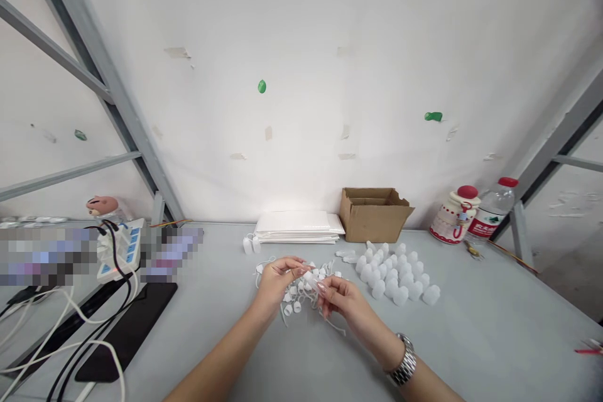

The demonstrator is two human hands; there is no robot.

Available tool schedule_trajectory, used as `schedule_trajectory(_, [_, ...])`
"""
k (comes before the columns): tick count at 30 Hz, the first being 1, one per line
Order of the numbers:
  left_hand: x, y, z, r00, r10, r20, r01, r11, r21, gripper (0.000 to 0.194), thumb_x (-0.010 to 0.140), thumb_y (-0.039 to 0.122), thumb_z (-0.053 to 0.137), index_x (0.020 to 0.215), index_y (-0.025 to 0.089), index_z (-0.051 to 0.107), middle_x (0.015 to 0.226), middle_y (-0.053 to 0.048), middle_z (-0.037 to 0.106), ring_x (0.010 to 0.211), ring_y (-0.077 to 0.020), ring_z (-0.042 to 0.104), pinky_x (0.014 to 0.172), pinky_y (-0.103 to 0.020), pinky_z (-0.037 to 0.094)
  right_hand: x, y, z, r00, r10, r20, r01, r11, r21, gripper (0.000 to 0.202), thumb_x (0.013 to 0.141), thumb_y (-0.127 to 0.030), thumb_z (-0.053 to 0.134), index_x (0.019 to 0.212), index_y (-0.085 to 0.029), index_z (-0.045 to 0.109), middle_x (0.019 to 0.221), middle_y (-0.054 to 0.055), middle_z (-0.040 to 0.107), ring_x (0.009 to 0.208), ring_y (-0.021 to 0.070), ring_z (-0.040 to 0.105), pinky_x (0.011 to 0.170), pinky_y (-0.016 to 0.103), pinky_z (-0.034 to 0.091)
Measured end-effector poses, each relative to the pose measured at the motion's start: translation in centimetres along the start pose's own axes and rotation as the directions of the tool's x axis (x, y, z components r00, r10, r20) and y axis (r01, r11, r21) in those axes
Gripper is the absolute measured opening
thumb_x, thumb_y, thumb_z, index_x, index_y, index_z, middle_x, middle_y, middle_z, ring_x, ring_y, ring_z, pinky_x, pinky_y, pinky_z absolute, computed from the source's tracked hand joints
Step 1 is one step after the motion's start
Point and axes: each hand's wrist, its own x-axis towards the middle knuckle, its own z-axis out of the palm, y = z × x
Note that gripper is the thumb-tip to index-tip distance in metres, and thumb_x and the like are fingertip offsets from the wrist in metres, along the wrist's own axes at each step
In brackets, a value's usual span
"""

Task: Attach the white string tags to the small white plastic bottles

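My left hand (281, 277) and my right hand (342, 299) meet above a pile of small white caps with cords (294, 292). A small translucent plastic piece (311, 281) spans the gap between them, its end pinched in my right fingers. My left thumb and forefinger are closed at its upper end; what exactly they grip is too small to make out. A white cord (336, 328) hangs below my right hand. To the right stand several frosted, rounded plastic pieces (400, 295) in loose rows. Several clear flat pieces (347, 255) lie behind my right hand.
A stack of white padded envelopes (296, 226) and an open cardboard box (377, 220) stand against the wall. Two white pieces (247, 245) sit left of the stack. A jar (455, 217) and water bottle (490, 213) are far right. Cables, a power strip (134, 245) and a black phone-like slab (129, 333) occupy the left.
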Motion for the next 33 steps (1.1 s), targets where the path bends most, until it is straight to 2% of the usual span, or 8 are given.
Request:
schedule_trajectory(5, [-0.1,0.0,0.1,1.000,0.005,-0.001,-0.005,1.000,0.017,0.011,0.057,0.027,0.074,0.060,0.017,0.070,0.071,-0.006,0.070,0.093,-0.0224,0.057,0.081,-0.029,0.044,-0.2,-0.1,-0.1,0.998,0.043,0.046,-0.045,0.997,0.057,0.035,0.071,-0.049,0.062,0.070,-0.015,0.058,0.060,-0.001,0.059,0.047,0.0086,0.050,0.050,0.023,0.037])
schedule_trajectory(7, [-0.1,0.1,0.2,1.000,-0.025,0.002,0.025,1.000,0.012,0.015,0.058,0.029,0.074,0.065,0.017,0.071,0.078,-0.007,0.071,0.094,-0.0233,0.058,0.084,-0.031,0.044,0.0,0.0,-0.2,1.000,0.020,0.011,-0.020,0.999,0.046,0.034,0.070,-0.049,0.063,0.069,-0.016,0.056,0.060,-0.001,0.059,0.048,0.0090,0.051,0.051,0.023,0.037])
schedule_trajectory(10, [-0.2,0.3,0.2,0.991,-0.119,0.063,0.121,0.992,-0.033,0.027,0.064,0.034,0.071,0.085,0.018,0.070,0.098,-0.008,0.069,0.100,-0.0232,0.058,0.090,-0.034,0.041,0.3,0.0,-0.5,0.996,-0.032,-0.079,0.035,0.999,0.041,0.034,0.070,-0.050,0.063,0.067,-0.017,0.055,0.059,-0.002,0.058,0.047,0.0093,0.050,0.052,0.024,0.037])
schedule_trajectory(13, [-0.3,0.3,0.3,0.958,-0.224,0.181,0.234,0.971,-0.040,0.038,0.066,0.036,0.070,0.098,0.015,0.066,0.101,-0.011,0.068,0.100,-0.0236,0.059,0.094,-0.036,0.040,0.5,-0.1,-0.8,0.985,-0.067,-0.159,0.081,0.994,0.079,0.035,0.068,-0.052,0.063,0.067,-0.018,0.056,0.060,-0.003,0.057,0.047,0.0096,0.050,0.051,0.024,0.037])
schedule_trajectory(18, [-0.6,0.2,0.4,0.888,-0.326,0.324,0.364,0.929,-0.063,0.036,0.068,0.035,0.069,0.092,0.009,0.066,0.097,-0.015,0.068,0.090,-0.0253,0.064,0.087,-0.038,0.046,0.6,-0.4,-1.0,0.975,-0.087,-0.205,0.114,0.985,0.126,0.036,0.064,-0.052,0.067,0.067,-0.018,0.057,0.060,-0.003,0.056,0.048,0.0103,0.050,0.051,0.025,0.039])
schedule_trajectory(25, [0.0,-0.4,-0.2,0.851,-0.467,0.241,0.513,0.838,-0.185,0.022,0.069,0.023,0.070,0.086,0.010,0.066,0.093,-0.014,0.069,0.084,-0.0194,0.066,0.082,-0.029,0.051,0.4,-0.9,-0.9,0.949,-0.119,-0.291,0.145,0.987,0.069,0.035,0.061,-0.049,0.070,0.070,-0.016,0.061,0.060,-0.002,0.055,0.050,0.0106,0.049,0.053,0.025,0.042])
schedule_trajectory(29, [0.4,-0.4,-0.7,0.854,-0.469,0.225,0.519,0.801,-0.299,0.018,0.075,0.021,0.065,0.087,0.009,0.066,0.096,-0.013,0.069,0.092,-0.0191,0.064,0.084,-0.025,0.050,0.2,-1.1,-1.1,0.936,-0.124,-0.330,0.143,0.989,0.034,0.035,0.060,-0.046,0.072,0.074,-0.016,0.063,0.060,-0.002,0.054,0.052,0.0107,0.049,0.054,0.026,0.042])
schedule_trajectory(33, [0.6,-0.3,-1.0,0.856,-0.462,0.231,0.516,0.796,-0.318,0.015,0.074,0.013,0.064,0.089,0.009,0.066,0.099,-0.012,0.068,0.098,-0.0193,0.062,0.090,-0.024,0.047,0.2,-1.3,-1.0,0.935,-0.144,-0.323,0.142,0.989,-0.030,0.035,0.058,-0.044,0.074,0.076,-0.016,0.064,0.061,-0.002,0.056,0.053,0.0110,0.049,0.054,0.026,0.042])
